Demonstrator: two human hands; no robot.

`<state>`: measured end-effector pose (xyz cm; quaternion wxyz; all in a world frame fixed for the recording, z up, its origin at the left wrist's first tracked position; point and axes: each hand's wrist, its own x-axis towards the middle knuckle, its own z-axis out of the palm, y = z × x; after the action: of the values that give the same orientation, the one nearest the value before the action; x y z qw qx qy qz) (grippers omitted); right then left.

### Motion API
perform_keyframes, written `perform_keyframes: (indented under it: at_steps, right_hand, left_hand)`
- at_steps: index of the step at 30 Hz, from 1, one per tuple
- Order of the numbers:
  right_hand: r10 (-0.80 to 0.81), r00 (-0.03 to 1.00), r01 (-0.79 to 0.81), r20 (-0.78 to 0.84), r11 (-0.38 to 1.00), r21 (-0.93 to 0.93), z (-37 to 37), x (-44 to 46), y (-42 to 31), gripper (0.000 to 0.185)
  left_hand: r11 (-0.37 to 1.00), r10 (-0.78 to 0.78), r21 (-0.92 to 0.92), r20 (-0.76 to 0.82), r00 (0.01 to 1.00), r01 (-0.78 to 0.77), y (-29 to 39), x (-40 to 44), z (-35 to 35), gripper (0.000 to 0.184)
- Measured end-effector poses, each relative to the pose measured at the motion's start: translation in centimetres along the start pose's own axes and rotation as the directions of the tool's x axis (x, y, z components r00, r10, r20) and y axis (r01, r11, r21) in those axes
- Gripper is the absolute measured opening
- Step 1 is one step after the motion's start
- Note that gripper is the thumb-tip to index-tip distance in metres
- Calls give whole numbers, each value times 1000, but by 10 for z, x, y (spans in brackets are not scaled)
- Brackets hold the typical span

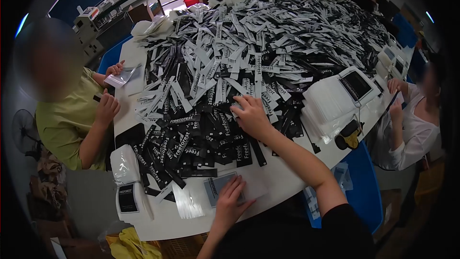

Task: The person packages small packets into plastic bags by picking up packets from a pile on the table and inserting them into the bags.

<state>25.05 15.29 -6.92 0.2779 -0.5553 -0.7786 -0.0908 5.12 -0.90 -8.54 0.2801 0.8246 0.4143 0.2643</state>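
Note:
My left hand (231,199) lies flat near the table's front edge. Under it is a clear plastic bag (189,202) with a grey printed panel (219,187). My right hand (253,118) reaches forward over the heap, fingers bent and apart, fingertips down among the strips. Whether a strip is between its thumb and fingers is hard to make out. Around it lie black strips (186,136) with white "Freeforest" lettering, many showing their white backs (206,64).
Stacked clear bags with black labels stand at right (330,100) and front left (125,168). A yellow-black tape dispenser (349,136) sits by the right edge. Blue bin (357,182) below. Co-workers at left (67,120) and right (407,120) handle small items.

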Motion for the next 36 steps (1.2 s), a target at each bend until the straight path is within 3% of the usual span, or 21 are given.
perform_keyframes:
  at_steps: [2,4,5,6,7,9,10,12,13,14,16,20,22,24,26,28,30,31,32,34,36]
  right_hand:
    - [-63,997,61,-36,996,-60,11,1,11,27]
    - [-41,973,93,-226,970,226,0,3,7,24]
    - [-51,933,143,-357,961,236,-10,4,1,13]
    - [-53,935,142,-352,962,233,-18,3,-4,13]
    - [120,940,72,-321,847,527,-24,-1,-10,9]
    - [343,937,-85,-70,416,905,-28,-9,-16,9]
    - [345,936,-85,-73,420,904,-31,-10,-18,9]
    - [543,790,-537,284,389,749,-38,-6,-25,15]
    - [493,853,-453,170,537,712,-33,-2,-29,23]
    - [492,854,-451,170,536,714,-24,2,-30,23]
    - [386,885,-466,262,744,479,3,8,-25,31]
    - [431,823,-531,369,814,234,22,15,-24,38]
    - [424,846,-508,324,825,248,19,8,-22,33]
    - [355,876,-453,326,837,306,4,-4,-17,24]
    - [324,889,-441,323,794,418,-35,-16,-22,23]
    - [411,827,-560,383,556,613,-65,-36,-25,27]
    - [483,852,-412,202,380,828,-68,-73,-27,27]
    - [489,872,-276,25,449,850,-64,-86,-28,19]
    - [491,871,-278,25,450,849,-66,-98,-30,19]
    - [649,737,-462,190,279,842,-71,-122,-35,20]
    - [701,707,-404,96,288,868,-74,-142,-45,20]
  left_hand:
    - [999,-9,-38,-5,1000,9,-3,-1,-2,58]
    - [995,-37,-89,-64,997,31,-2,-1,-4,46]
    - [995,-41,-95,-64,997,35,-4,-2,-4,46]
    - [995,-35,-96,-83,996,27,-7,-2,-3,40]
    - [995,-28,-97,-101,995,18,-8,-2,-2,35]
    - [979,-118,-182,-165,979,87,-7,-4,3,30]
    - [953,-211,-262,-223,952,150,-7,-6,4,27]
    - [930,-288,-288,-194,938,226,-6,-8,2,24]
    - [899,-369,-311,-164,915,307,-5,-10,1,22]
    - [900,-369,-309,-167,914,307,-8,-11,1,22]
    - [893,-389,-326,-207,898,311,-16,-12,6,19]
    - [888,-415,-313,-225,882,338,-13,-10,4,18]
    - [777,-555,-463,-185,811,427,4,-2,-11,17]
    - [842,-468,-395,-197,861,368,12,4,-24,16]
    - [896,-377,-326,-199,905,301,19,4,-35,16]
    - [941,-319,-85,96,943,327,26,0,-41,17]
    - [938,-310,-110,164,936,330,28,-4,-37,17]
    - [939,-311,-65,263,913,339,29,-3,-36,16]
    - [939,-312,-19,362,878,342,30,-2,-36,17]
    - [925,-328,-74,342,881,373,27,0,-30,18]
    - [907,-346,-127,317,883,401,27,3,-30,19]
